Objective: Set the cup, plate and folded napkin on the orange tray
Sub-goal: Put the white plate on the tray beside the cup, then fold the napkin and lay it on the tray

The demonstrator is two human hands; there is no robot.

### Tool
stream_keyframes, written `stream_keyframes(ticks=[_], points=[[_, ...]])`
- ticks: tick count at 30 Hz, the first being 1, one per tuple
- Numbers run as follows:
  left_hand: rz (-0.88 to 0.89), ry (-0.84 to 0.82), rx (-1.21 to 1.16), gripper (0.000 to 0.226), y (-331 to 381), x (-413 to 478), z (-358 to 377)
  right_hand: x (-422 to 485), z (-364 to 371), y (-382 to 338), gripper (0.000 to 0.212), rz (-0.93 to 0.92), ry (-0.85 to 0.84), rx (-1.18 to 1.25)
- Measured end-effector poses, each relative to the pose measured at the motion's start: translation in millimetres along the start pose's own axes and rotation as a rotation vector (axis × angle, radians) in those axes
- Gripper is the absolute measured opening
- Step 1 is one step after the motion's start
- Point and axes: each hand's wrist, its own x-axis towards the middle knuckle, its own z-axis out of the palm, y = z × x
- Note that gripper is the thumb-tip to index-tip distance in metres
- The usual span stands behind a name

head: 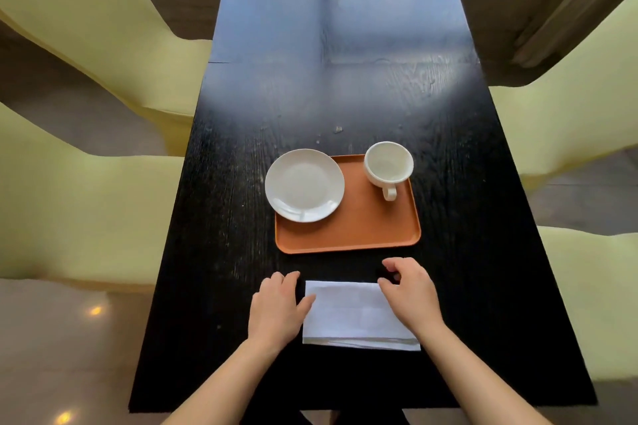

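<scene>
Folded napkin [359, 314]: flat on the table [241, 148], between the left hand [278, 307] and right hand [411, 293]; both lie open at its edges, gripping nothing, seemingly squaring it. Beyond the fingertips: orange tray [348, 231], plate [304, 185] overhanging its left rim, cup [388, 165] at the far right corner.

Café or dining room, long dark table [331, 79] running between pale yellow-green chairs [86, 200], glossy floor [51, 355] reflecting lights

Orange tray [348, 231], white plate [304, 185], black table [241, 148].
</scene>
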Motion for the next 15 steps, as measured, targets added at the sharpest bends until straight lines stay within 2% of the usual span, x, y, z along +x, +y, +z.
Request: stream_keyframes(ticks=[4, 7, 9, 11, 15], points=[[-0.021, -0.039, 0.075, 0.068, 10.9, 3.0, 1.8, -9.9, -4.0, 17.2, 0.062, -0.074, -0.108, -0.356], [0.02, -0.054, 0.169, 0.068, 15.6, 2.4, 4.6, -11.2, -4.8, 25.9, 0.068, -0.083, -0.128, -0.501], [0.054, -0.032, 0.218, 0.064, 17.6, 1.0, 7.4, -10.7, -5.7, 30.5, 0.06, -0.109, -0.126, -0.52], [0.079, 0.003, 0.231, 0.055, 16.2, -0.4, 6.9, -8.2, -5.4, 31.2, 0.043, -0.131, -0.133, -0.546], [0.119, 0.035, 0.168, 0.034, 15.4, -0.6, 13.7, -5.5, -8.8, 34.1, 0.006, -0.001, -0.185, -0.37]])
